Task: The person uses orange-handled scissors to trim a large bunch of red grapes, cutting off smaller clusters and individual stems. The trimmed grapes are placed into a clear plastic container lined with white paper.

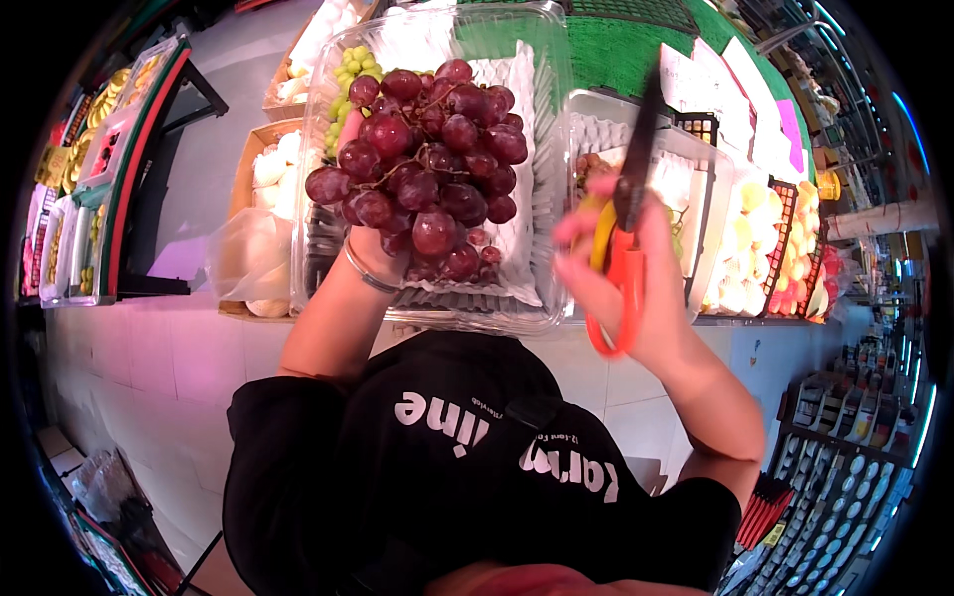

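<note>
A large bunch of red grapes (440,160) rests on my left hand (378,249), which is mostly hidden beneath it and wears a bracelet at the wrist. Behind and below the bunch is a clear plastic container (555,246) lined with white padding (522,179); green grapes (354,67) show at its upper left. My right hand (648,276) holds scissors (626,216) with orange and yellow handles, their dark blades pointing up and away from me. The scissors are slightly blurred, and whether the blades are parted is unclear.
To the right stand another clear container (715,171) with grapes and black crates of wrapped round fruit (749,231). A cardboard box (246,164) of wrapped fruit is at the left, with a plastic bag (250,253) by it. Green matting (611,45) lies behind; a fruit stand (141,156) is farther left.
</note>
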The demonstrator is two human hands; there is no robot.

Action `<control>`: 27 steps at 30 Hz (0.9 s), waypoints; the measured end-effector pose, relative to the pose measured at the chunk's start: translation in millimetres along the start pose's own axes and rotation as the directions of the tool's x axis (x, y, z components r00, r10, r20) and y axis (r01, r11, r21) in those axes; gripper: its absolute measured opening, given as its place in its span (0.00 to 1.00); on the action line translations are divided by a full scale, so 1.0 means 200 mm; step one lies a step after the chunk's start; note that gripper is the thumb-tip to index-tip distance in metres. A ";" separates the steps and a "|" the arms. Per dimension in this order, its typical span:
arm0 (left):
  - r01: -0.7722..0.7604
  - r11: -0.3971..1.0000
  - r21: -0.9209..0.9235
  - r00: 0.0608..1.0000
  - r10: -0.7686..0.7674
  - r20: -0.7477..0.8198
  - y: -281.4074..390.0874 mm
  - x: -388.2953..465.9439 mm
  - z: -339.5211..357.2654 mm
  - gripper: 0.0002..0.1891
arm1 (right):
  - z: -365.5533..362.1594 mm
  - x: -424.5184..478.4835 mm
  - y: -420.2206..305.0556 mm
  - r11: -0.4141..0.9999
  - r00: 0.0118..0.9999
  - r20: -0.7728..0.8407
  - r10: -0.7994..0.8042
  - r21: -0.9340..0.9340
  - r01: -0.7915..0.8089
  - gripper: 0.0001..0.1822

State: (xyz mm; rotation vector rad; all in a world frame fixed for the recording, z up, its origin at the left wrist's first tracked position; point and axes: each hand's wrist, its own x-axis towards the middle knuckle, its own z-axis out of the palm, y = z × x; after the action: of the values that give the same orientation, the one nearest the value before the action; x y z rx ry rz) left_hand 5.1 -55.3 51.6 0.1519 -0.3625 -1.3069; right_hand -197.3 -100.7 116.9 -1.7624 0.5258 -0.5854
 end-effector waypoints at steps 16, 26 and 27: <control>0.067 0.994 -0.088 0.997 -0.070 -0.032 -0.06 0.01 0.04 0.28 | 0.00 0.24 0.11 0.990 0.986 -0.098 -0.136 -0.058 0.131 0.32; 0.409 0.871 -0.272 0.912 -0.379 0.160 0.10 0.10 0.08 0.17 | -0.12 0.01 0.25 0.973 0.969 0.098 0.227 0.009 -0.229 0.35; 0.325 0.904 -0.277 0.945 -0.319 0.068 0.10 0.09 0.15 0.17 | -0.12 0.01 0.26 0.952 0.948 0.088 0.306 -0.058 -0.302 0.35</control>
State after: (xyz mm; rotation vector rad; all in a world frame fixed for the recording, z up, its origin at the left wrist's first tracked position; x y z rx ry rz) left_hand 17.0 -65.1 88.5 -0.0491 -0.1654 -1.6758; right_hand -213.7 -131.8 72.5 -1.6975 0.7310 -0.2732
